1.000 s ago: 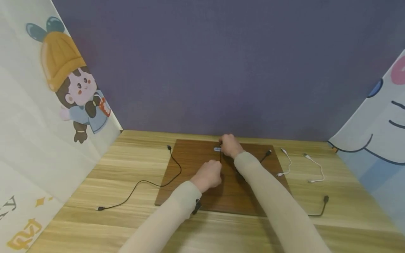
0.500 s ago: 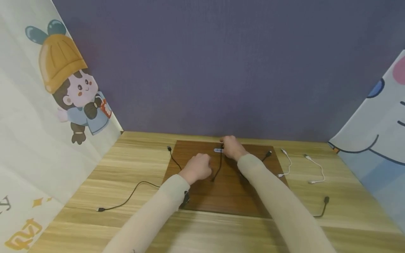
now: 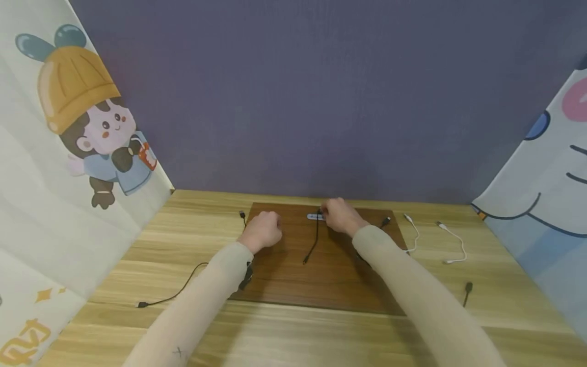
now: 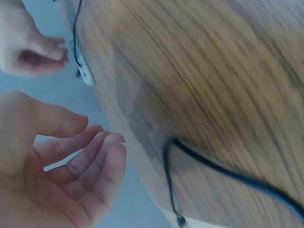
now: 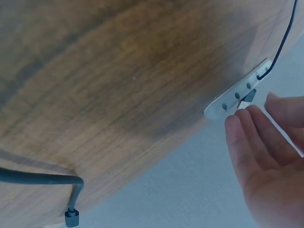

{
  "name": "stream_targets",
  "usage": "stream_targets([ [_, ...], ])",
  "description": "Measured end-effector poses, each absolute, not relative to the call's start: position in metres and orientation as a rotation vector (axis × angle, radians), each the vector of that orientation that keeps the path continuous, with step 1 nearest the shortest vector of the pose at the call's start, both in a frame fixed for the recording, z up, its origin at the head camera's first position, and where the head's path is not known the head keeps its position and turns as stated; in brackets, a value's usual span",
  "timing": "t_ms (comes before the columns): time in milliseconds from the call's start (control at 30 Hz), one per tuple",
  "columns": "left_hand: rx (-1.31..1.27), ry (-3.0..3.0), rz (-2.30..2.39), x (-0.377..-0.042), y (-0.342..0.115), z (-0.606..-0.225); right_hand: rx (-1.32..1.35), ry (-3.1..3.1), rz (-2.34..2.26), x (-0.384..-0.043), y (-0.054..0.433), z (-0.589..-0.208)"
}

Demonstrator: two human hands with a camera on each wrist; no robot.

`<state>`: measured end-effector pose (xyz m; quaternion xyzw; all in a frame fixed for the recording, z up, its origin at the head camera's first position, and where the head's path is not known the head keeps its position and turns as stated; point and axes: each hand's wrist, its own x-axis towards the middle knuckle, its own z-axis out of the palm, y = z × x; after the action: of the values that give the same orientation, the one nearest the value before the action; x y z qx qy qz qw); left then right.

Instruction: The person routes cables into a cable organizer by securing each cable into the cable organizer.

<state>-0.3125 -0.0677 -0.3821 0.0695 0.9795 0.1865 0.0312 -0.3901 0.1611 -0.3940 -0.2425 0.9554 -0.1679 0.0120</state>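
A short black cable [image 3: 316, 238] hangs from a pale strip with several holes [image 3: 312, 216] near the far edge of the brown board [image 3: 298, 283]. In the right wrist view its connector [image 5: 248, 96] sticks out behind the strip. My right hand [image 3: 341, 215] is just beside that connector, thumb and fingers apart, seemingly gripping nothing. Over the board's left part is my left hand [image 3: 261, 230]; the left wrist view shows its fingers loosely bent around air. Under it runs a long black cable [image 3: 181, 290], partly hidden by the left arm.
Two white cables [image 3: 414, 232] lie right of the board, one overlapping its edge. A black plug [image 3: 385, 222] lies on the board's far right, and another black plug [image 3: 468, 288] on the wooden table [image 3: 275, 336]. A dark wall [image 3: 321, 102] rises behind.
My left hand has let go of the short black cable's lower end and moved left. The cable end has dropped onto the board. My right hand has drawn slightly right, away from the strip.
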Motion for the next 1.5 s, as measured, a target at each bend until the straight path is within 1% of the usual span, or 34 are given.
stream_targets([
  [300, 0.132, 3.091, 0.564, -0.325, -0.098, -0.389, -0.791, 2.937, -0.488, -0.366, 0.168, -0.398],
  [633, -0.005, 3.083, 0.572, -0.334, -0.133, -0.397, -0.751, 2.872, -0.533, -0.335, 0.166, -0.406],
  [900, -0.163, 3.057, 0.567, -0.341, -0.164, -0.401, -0.874, 2.887, -0.547, -0.311, 0.144, -0.405],
  [1000, -0.160, 3.054, 0.572, -0.344, -0.169, -0.402, -0.937, 2.903, -0.530, -0.302, 0.135, -0.402],
  [1300, -0.159, 3.001, 0.587, -0.353, -0.176, -0.403, -1.120, 2.881, -0.474, -0.269, 0.107, -0.395],
  [1500, -0.179, 2.991, 0.645, -0.356, -0.175, -0.402, -1.144, 2.874, -0.457, -0.259, 0.091, -0.396],
])
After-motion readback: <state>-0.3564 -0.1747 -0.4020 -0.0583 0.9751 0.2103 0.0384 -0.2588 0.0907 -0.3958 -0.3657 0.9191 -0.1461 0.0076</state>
